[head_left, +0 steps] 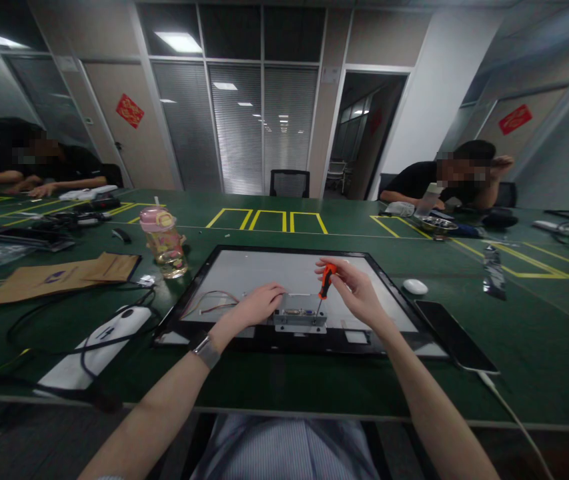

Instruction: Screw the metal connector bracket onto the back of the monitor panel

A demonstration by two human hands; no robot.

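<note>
A flat display panel (pixel 264 263) with a black frame lies on the table before me. At its near edge sits a metal bracket (pixel 300 323) with connector ports. My right hand (pixel 357 287) is closed round an orange and black screwdriver (pixel 327 280), held nearly upright, its thin shaft reaching down to the bracket's right part. My left hand (pixel 260 305) is closed at the bracket's left end; its fingertips are partly hidden there. A bundle of thin wires (pixel 219 302) lies on the panel left of this hand.
Left of the panel stand a pink-lidded bottle (pixel 164 240), a brown paper envelope (pixel 64 277) and a white power strip (pixel 97 347) with black cables. To the right lie a white earbud case (pixel 415 287) and a phone (pixel 457 335) on a cable. Other people sit across the green table (pixel 264 380).
</note>
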